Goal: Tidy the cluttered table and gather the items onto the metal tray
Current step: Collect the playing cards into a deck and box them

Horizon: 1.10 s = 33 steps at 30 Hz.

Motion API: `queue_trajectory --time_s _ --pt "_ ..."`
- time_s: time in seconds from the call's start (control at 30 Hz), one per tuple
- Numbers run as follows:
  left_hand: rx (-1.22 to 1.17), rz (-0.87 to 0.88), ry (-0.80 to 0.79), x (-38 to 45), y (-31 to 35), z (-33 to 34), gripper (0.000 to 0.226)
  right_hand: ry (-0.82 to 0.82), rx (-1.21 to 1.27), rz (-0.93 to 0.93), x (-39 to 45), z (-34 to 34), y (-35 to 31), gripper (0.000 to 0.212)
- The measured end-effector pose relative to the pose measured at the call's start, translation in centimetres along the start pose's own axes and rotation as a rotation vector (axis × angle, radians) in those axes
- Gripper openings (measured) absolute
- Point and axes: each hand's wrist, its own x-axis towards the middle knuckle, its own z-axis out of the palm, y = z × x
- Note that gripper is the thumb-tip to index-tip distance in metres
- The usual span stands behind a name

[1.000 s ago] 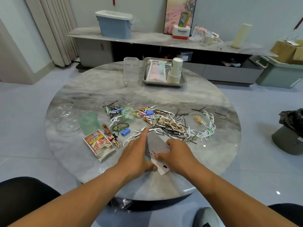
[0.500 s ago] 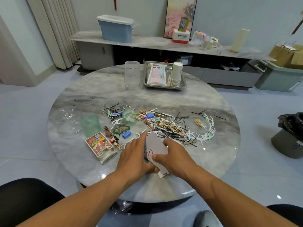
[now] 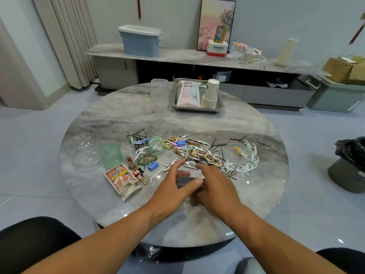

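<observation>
Both hands meet over a stack of playing cards [image 3: 186, 179] near the table's front. My left hand [image 3: 173, 186] grips the stack, thumb along its near edge, index finger stretched forward. My right hand [image 3: 215, 186] covers the stack's right side, its fingers curled on the cards. The open card box [image 3: 122, 180] lies to the left. A spread of hairpins, floss picks and clips [image 3: 193, 153] covers the table's middle. The metal tray [image 3: 197, 108] stands at the far side and holds a white packet [image 3: 187, 93] and stacked paper cups [image 3: 210, 94].
A clear plastic box [image 3: 159, 94] stands left of the tray. A clear dome lid [image 3: 84, 151] and a green cup [image 3: 110, 156] sit at the left. A small clear dish [image 3: 238, 151] lies at the right. A black bin [image 3: 350, 165] stands on the floor to the right.
The cards were tilted up and fanned between my hands; now they lie squared into a flat stack, with both hands lowered onto them.
</observation>
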Motion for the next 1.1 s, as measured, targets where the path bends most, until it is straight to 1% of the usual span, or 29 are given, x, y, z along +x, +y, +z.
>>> queue_trajectory --time_s 0.07,0.13,0.17,0.23,0.27,0.3,0.33,0.37,0.4,0.47,0.5,0.6,0.73,0.8,0.9,0.93,1.0,1.07,1.1 --pt "0.018 -0.012 0.035 0.3 -0.1 0.7 0.051 -0.005 0.09 0.052 0.1 0.4 0.2 0.071" --pt "0.037 -0.021 0.096 0.7 -0.4 1.4 0.017 -0.036 0.272 0.061 -0.3 0.8 -0.2 0.076" --pt "0.038 -0.024 0.127 0.8 -0.5 1.7 0.008 -0.033 0.379 0.065 -0.5 0.9 -0.5 0.079" --pt "0.029 -0.037 0.171 1.2 -0.5 2.2 0.016 -0.001 0.611 0.091 -0.7 0.9 -1.0 0.078" --pt "0.017 -0.045 0.183 1.3 -0.5 2.3 0.02 0.02 0.726 0.124 -0.7 0.9 -1.2 0.072" --pt "0.014 -0.042 0.192 1.3 -0.6 2.5 0.022 0.048 0.827 0.177 -0.8 1.0 -1.3 0.061" --pt "0.017 -0.025 0.2 1.3 -0.6 2.8 0.023 0.093 0.915 0.24 -0.8 1.1 -1.3 0.045" --pt "0.018 -0.001 0.217 1.3 -0.7 3.1 0.024 0.15 0.965 0.315 -0.9 1.4 -1.5 0.027" --pt "0.015 0.021 0.244 1.2 -0.8 3.6 0.024 0.206 0.97 0.373 -1.0 1.7 -1.7 0.016" --pt "-0.003 0.041 0.305 0.9 -0.9 4.6 0.024 0.28 0.893 0.414 -1.2 2.7 -2.3 0.023" --pt "-0.02 0.048 0.326 0.7 -0.9 4.9 0.022 0.314 0.873 0.422 -1.2 3.2 -2.6 0.022" --pt "-0.03 0.065 0.357 0.7 -1.2 5.3 0.014 0.391 0.87 0.445 -0.6 3.8 -3.1 0.012" --pt "-0.02 0.064 0.385 1.4 -1.3 5.2 0.015 0.37 0.9 0.411 -0.3 3.6 -2.8 0.01" --pt "-0.049 0.054 0.375 1.4 -1.3 5.3 0.016 0.346 0.895 0.397 -0.4 3.4 -2.7 0.008" --pt "-0.084 0.068 0.387 1.2 -1.5 5.0 0.02 0.329 0.898 0.396 -0.3 3.1 -3.0 0.012" --pt "-0.092 0.058 0.414 1.3 -1.4 4.9 0.023 0.327 0.907 0.379 -0.3 3.0 -3.3 0.011" --pt "-0.099 0.024 0.544 1.7 -1.1 4.8 0.03 0.313 0.911 0.287 -0.6 2.5 -3.7 0.007" --pt "-0.168 -0.077 0.696 2.2 -0.5 4.7 0.036 0.245 0.887 0.157 -1.0 1.5 -4.1 0.023" --pt "-0.245 -0.149 0.745 2.5 -0.1 4.6 0.04 0.208 0.846 0.103 -1.3 1.1 -4.2 0.031"
